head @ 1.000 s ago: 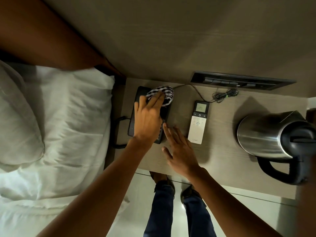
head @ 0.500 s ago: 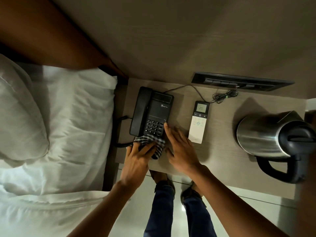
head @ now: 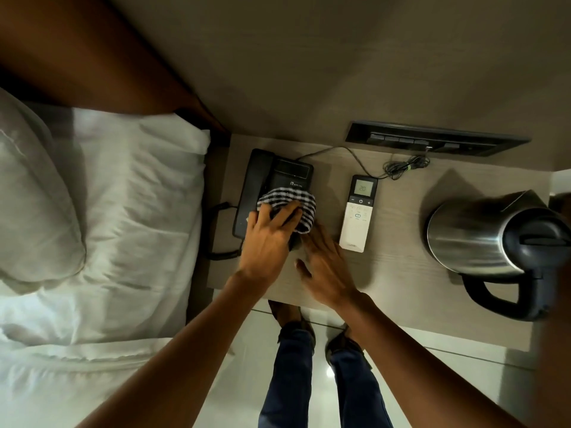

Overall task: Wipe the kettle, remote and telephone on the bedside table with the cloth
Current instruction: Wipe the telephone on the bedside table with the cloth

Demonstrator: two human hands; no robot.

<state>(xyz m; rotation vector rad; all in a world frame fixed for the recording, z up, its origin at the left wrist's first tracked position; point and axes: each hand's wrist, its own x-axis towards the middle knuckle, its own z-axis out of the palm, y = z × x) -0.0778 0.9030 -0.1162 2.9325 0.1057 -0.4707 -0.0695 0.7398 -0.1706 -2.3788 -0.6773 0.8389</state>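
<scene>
While the striped cloth [head: 298,201] lies over the keypad of the telephone [head: 290,175], the left hand [head: 268,239] presses it down with fingers spread, and the right hand [head: 327,268] rests flat on the counter [head: 392,273] at the telephone's near right corner, fingers straight and close together.

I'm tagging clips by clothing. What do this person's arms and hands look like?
The left forearm and right forearm are bare as far as the frame shows, with no sleeve edge in view. The left hand and right hand wear no gloves. No watch, bracelet or ring shows on either.
</scene>
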